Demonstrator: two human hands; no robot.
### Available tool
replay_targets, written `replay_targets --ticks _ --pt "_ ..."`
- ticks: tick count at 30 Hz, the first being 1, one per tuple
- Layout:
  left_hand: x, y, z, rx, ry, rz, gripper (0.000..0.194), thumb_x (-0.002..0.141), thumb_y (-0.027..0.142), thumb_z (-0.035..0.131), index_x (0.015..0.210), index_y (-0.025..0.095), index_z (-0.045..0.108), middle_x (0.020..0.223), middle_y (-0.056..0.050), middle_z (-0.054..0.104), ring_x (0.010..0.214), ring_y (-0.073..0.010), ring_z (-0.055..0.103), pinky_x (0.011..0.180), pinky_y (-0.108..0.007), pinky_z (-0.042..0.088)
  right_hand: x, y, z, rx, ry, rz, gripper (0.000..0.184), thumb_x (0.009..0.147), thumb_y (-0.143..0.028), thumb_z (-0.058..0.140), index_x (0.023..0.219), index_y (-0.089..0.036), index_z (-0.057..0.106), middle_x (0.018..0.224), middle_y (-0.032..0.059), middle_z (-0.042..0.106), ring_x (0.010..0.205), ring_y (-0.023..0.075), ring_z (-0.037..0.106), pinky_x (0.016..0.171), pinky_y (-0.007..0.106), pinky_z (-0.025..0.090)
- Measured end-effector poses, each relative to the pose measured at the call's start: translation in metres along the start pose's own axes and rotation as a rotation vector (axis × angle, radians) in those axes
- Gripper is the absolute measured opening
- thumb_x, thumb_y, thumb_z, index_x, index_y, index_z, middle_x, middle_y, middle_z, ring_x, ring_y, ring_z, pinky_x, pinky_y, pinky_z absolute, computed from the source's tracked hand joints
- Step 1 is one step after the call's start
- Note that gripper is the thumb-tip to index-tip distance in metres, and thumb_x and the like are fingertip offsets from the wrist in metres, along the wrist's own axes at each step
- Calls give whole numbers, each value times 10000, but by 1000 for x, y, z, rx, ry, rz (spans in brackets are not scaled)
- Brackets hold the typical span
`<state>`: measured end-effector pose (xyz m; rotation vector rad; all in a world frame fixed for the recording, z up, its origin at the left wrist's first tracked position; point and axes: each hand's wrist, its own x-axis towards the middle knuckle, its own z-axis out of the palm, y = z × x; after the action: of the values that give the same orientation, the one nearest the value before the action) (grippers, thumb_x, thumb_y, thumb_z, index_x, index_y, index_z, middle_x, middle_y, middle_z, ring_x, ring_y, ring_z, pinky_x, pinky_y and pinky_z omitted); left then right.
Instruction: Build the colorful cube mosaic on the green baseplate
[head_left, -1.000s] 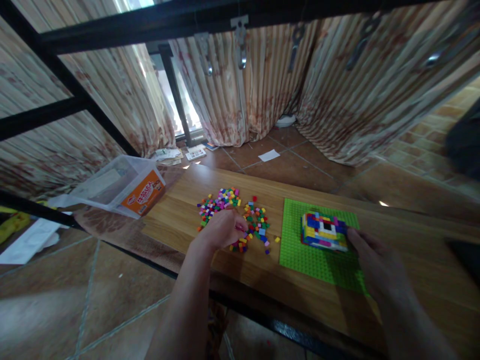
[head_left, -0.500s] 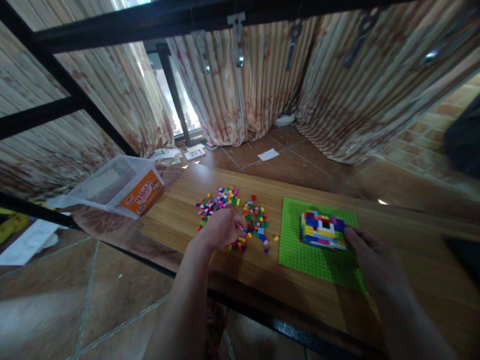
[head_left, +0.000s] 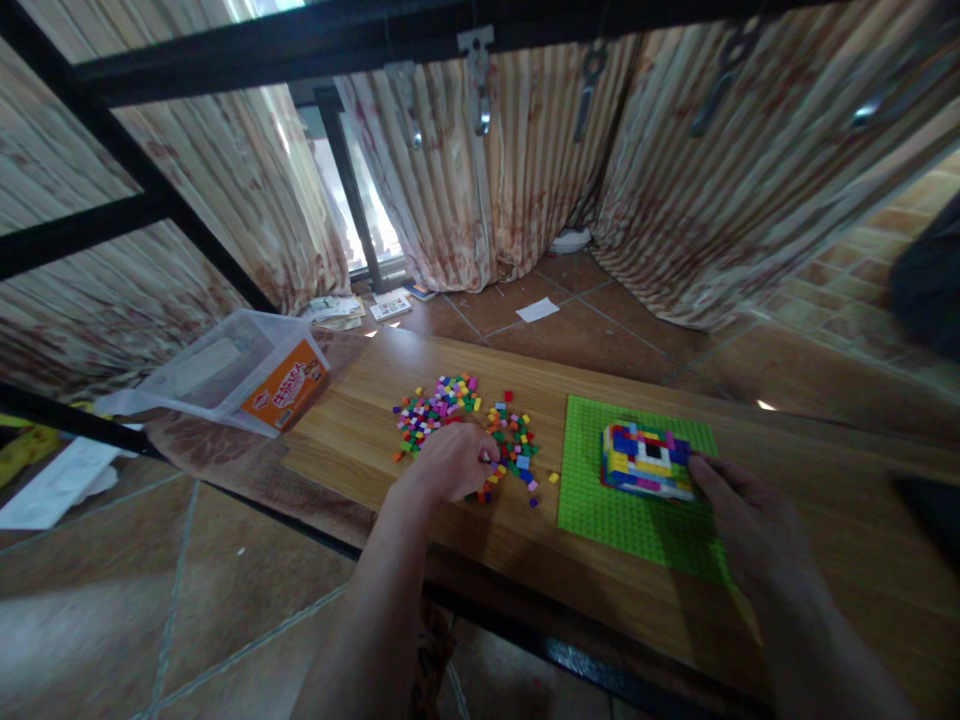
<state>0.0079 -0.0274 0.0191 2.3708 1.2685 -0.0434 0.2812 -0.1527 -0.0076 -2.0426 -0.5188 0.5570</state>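
Observation:
My left hand (head_left: pixel 456 462) hangs low over a loose pile of small coloured toy bricks (head_left: pixel 435 405). Its fingers are curled together, and whatever they pinch is too small to make out. On a green studded baseplate (head_left: pixel 592 515) stands a low, roughly rectangular toy-brick structure (head_left: pixel 634 465) in many colours, with a dark square opening in its top. My right hand (head_left: pixel 754 515) grips the right end of this structure, thumb and fingers closed at its edge. Some of the bricks are hidden beneath my left hand.
The wooden bench top (head_left: pixel 345 440) carries the bricks and baseplate. A clear plastic bin (head_left: pixel 217 370) with an orange label sits to the left. A dark flat object (head_left: pixel 926 510) lies at the right. Black metal bars (head_left: pixel 300 50) cross above, before striped curtains (head_left: pixel 540 170).
My left hand has shifted slightly right and toward me over the pile, fingers still curled. My right hand and the brick structure stay where they were.

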Motion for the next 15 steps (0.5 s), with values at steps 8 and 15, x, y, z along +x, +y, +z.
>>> replay_targets --ticks 8,15 --pt "1 1 0 -25 -7 14 203 764 150 604 847 211 779 820 -32 743 754 -176 659 705 -254 473 -3 -7 1 -34 12 22 459 617 -481 633 915 -163 780 848 66 751 915 304 660 798 378 499" --pt "1 -2 1 -43 19 41 221 751 113 562 811 195 759 837 -38 738 776 -183 659 690 -262 462 -2 -5 -1 -89 -7 9 508 629 -516 612 959 -171 788 842 67 749 898 313 664 762 378 502"
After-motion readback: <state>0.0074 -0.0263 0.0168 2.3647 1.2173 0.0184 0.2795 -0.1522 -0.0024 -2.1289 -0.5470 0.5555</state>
